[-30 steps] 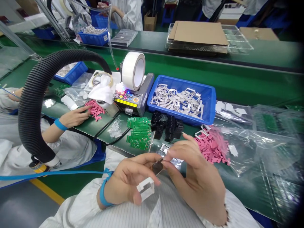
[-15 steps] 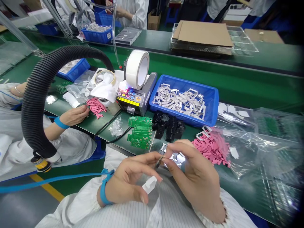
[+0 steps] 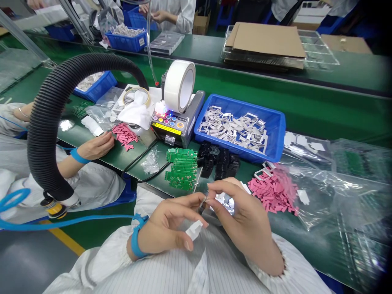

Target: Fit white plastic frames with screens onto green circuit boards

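Since a second ago, the white part (image 3: 194, 230) in the left hand (image 3: 167, 226) has turned from its face to its edge, and the blue cord (image 3: 76, 217) has curled into a loop at the left edge of the frame. A co-worker's hand (image 3: 96, 148) has drawn off the small pink heap (image 3: 125, 136) to just beside it.

At lower centre, the left grip is clamped on the white part between thumb and fingers. Just above it, the right hand (image 3: 241, 222) has thumb and forefinger pinched on a dark part (image 3: 202, 205), which the left fingertips also touch; its details are too small to tell.

Beyond the hands, on the worktop (image 3: 306, 241), lie green boards (image 3: 182, 169) and black parts (image 3: 217, 159); behind these stands a blue tray (image 3: 280, 139) of white frames (image 3: 232, 128). Pink pieces (image 3: 272, 188) lie right of centre.
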Available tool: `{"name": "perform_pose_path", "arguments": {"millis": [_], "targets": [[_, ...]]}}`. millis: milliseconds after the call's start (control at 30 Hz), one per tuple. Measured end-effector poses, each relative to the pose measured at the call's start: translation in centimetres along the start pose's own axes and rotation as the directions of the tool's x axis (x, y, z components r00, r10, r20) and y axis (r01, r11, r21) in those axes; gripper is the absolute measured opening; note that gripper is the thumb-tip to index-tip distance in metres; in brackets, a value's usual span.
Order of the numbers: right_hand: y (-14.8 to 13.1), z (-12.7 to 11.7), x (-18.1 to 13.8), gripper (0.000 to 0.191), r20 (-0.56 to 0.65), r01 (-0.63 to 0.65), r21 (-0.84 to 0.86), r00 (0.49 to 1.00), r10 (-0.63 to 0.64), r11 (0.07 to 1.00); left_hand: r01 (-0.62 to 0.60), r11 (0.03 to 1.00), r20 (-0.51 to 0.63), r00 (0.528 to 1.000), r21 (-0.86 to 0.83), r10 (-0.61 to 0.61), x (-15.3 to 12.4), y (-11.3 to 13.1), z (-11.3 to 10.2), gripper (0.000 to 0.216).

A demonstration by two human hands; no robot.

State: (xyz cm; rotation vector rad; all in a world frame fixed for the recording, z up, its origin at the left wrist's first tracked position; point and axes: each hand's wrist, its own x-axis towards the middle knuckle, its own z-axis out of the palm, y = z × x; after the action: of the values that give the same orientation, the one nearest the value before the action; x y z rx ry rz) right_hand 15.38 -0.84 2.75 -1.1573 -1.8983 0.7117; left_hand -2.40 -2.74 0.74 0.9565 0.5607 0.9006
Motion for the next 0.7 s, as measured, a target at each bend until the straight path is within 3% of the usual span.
{"name": "perform_pose_path", "arguments": {"millis": [167,300,400,567,633,700], "targets": [[-0.2,0.1,0.2,0.019,0.04,0.06,-0.076,0.998,-0.058,0.995,0.071,0.996,-0.063,0.995,-0.061,-0.075,0.0,-0.4,0.0,0.035],[0.0,0.1,-0.6,0.015,0.103,0.034,-0.052,0.994,-0.029,0.998,0.075,0.938,-0.239,0.957,-0.34,-0.163,0.1,-1.0,-0.5,0.039],[1.9,1.1,-1.6,0.015,0.193,-0.006,-0.113,0.981,0.028,0.994,0.034,0.859,-0.326,0.917,-0.512,-0.231,0.3,-1.2,-1.2,0.037],[5.0,2.6,-2.1,0.022,0.32,0.106,-0.347,0.947,0.011,0.932,0.084,0.782,-0.273,0.91,-0.617,-0.313,0.3,-0.9,-1.5,0.044],[4.2,1.8,-1.6,0.011,0.287,0.1,-0.31,0.958,-0.008,0.945,0.099,0.8,-0.254,0.919,-0.592,-0.301,0.1,-0.8,-1.2,0.042],[2.5,0.5,-0.7,0.019,0.246,0.126,-0.257,0.967,-0.061,0.958,0.115,0.836,-0.237,0.931,-0.536,-0.279,0.1,-0.8,-0.9,0.04]]}}
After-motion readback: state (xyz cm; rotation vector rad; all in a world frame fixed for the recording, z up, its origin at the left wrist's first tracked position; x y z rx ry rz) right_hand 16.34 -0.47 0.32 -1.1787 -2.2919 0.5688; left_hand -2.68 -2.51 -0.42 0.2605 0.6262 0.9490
